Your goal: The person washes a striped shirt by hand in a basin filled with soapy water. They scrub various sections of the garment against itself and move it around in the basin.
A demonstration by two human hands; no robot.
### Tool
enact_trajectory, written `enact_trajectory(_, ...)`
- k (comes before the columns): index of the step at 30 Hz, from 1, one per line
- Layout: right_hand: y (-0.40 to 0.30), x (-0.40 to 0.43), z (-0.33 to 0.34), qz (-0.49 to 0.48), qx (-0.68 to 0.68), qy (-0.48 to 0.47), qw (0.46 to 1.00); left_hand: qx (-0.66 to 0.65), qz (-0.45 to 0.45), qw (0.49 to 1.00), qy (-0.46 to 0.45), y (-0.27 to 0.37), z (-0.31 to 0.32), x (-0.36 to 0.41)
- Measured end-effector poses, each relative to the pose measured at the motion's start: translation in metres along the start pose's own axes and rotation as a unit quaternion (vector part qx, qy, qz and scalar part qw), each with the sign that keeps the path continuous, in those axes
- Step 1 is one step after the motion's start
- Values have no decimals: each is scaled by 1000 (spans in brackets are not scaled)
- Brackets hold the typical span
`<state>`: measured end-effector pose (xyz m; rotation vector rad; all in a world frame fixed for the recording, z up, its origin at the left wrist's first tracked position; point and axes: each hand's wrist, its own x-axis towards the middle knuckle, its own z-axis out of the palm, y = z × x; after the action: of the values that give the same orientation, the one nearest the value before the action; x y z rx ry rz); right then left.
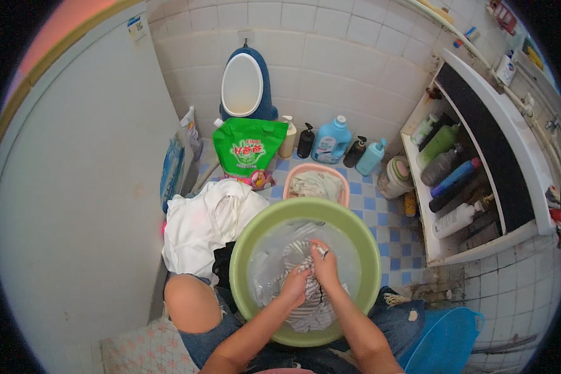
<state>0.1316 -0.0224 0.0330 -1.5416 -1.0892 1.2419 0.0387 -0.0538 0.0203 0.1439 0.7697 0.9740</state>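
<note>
A green plastic basin [243, 276] of cloudy water stands between my knees. In it lies a striped grey-and-white cloth garment [311, 315], partly under water. My left hand [295, 286] grips a bunched part of the garment near the middle of the basin. Just right of it and a little farther off, my right hand [324, 262] is closed on another fold of the same garment. The two hands are close together above the water. White clothes [196, 229] are heaped left of the basin, with a black cloth [222, 266] beside them.
Beyond the basin sit a pink tub [287, 187] holding pale cloth, a green detergent pouch [250, 147] and a blue detergent bottle [331, 140]. A child's urinal [266, 84] hangs on the tiled wall. Right are a bottle-filled cabinet [472, 252] and a blue tub [449, 341].
</note>
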Motion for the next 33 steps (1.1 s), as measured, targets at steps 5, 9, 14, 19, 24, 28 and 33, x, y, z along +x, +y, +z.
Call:
enact_trajectory(5, -6, -60, 53, -227, -219, -20, 949, 0, 39, 999, -37, 16, -76, 44)
enact_trajectory(9, 21, -23, 28, -132, -107, 55, 984, 26, 40, 999, -15, -2, -33, 25)
enact_trajectory(14, 8, -24, 17, -75, -33, 21, 996, 8, -20, 1000, 2, 3, -14, 7)
enact_trajectory(19, -16, -78, 52, -217, -254, -60, 940, 2, 131, 991, 40, 37, -30, 19)
enact_trajectory(24, -2, -23, 23, -192, -243, 45, 950, 86, 49, 995, -3, 0, -12, -2)
enact_trajectory(28, -6, -23, 21, -107, -88, 16, 990, 83, 8, 996, 14, 6, -14, 3)
enact_trajectory(33, 4, -58, 48, -193, -170, -30, 966, 70, 45, 996, 29, 24, -38, 11)
